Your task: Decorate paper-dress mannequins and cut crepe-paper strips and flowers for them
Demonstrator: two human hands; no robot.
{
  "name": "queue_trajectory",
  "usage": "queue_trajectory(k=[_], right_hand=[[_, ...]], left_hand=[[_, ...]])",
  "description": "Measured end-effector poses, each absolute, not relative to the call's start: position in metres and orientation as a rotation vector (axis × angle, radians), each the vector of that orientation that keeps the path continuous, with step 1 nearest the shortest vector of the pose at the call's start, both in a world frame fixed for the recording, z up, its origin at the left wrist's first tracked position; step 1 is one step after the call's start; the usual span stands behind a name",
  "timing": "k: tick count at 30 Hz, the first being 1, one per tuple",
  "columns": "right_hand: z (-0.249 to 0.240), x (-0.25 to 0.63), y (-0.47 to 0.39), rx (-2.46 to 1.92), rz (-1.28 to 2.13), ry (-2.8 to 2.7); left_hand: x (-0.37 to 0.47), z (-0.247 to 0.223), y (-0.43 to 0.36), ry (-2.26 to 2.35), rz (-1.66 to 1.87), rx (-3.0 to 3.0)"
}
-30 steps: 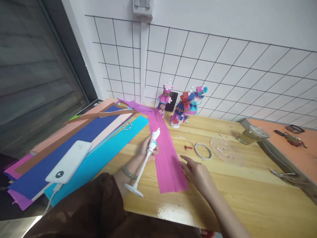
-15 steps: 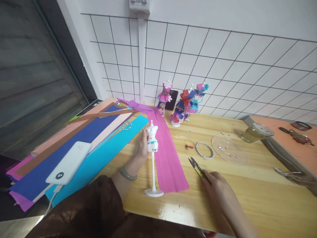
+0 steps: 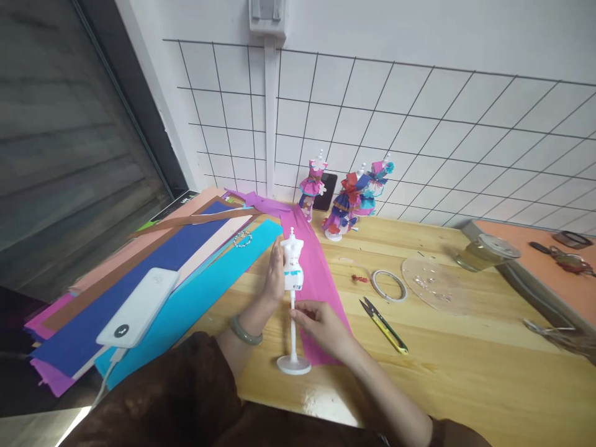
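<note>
A small white mannequin (image 3: 293, 251) stands upright on its round base close to the table's front edge, with bits of blue at its hips. My left hand (image 3: 276, 273) holds its torso from the left; some fingers are hidden behind it. Thumb and fingertips of my right hand (image 3: 321, 324) close on the stand's thin pole below the hips. Behind the mannequin a long strip of pink paper (image 3: 321, 282) runs toward the wall. Yellow-and-black thread snips (image 3: 385, 326) lie on the table to the right of my right hand.
Several coloured paper sheets (image 3: 223, 264) lie at left under a white power bank (image 3: 138, 307) and a bead bracelet (image 3: 243, 239). A tape roll (image 3: 389, 285), a clear dish (image 3: 423, 276) of small pieces and a glass jar (image 3: 488, 251) are at right. Dressed mannequins (image 3: 349, 195) stand behind.
My right hand has put the thread snips down on the table and moved left to the mannequin's pole. My left hand stays at the torso.
</note>
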State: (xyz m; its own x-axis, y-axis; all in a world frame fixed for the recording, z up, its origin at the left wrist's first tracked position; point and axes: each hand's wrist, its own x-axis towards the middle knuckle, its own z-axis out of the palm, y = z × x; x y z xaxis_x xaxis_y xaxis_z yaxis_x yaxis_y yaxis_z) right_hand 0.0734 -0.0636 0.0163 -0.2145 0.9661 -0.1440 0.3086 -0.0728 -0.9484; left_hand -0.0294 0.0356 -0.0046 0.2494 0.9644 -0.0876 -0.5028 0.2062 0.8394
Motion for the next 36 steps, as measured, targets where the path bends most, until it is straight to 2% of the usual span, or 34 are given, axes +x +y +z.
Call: queue_trajectory(k=[4,7,10,14,18,28,36], right_hand=[[0.012,0.062,-0.060,-1.352,1.529,-1.428],[0.012,0.070,-0.061,-1.338,1.538,-1.391],[0.015,0.093,-0.058,-1.395,1.292,-1.459],[0.021,0.141,-0.038,-1.572,0.693,-1.549],[0.019,0.189,-0.004,-1.658,0.436,-1.535],[0.008,0.272,0.056,-1.828,0.263,-1.466],[-0.011,0.286,0.063,-1.900,0.278,-1.468]], left_hand=[[-0.030,-0.004,0.037,0.805,1.360,0.822],[-0.031,-0.002,0.036,0.792,1.336,0.863],[-0.031,-0.003,0.036,0.779,1.308,0.945],[-0.030,-0.008,0.036,0.859,1.246,1.123],[-0.028,-0.014,0.036,0.947,1.181,1.254],[-0.031,-0.026,0.043,1.035,1.119,1.323],[-0.032,-0.035,0.053,1.016,1.105,1.307]])
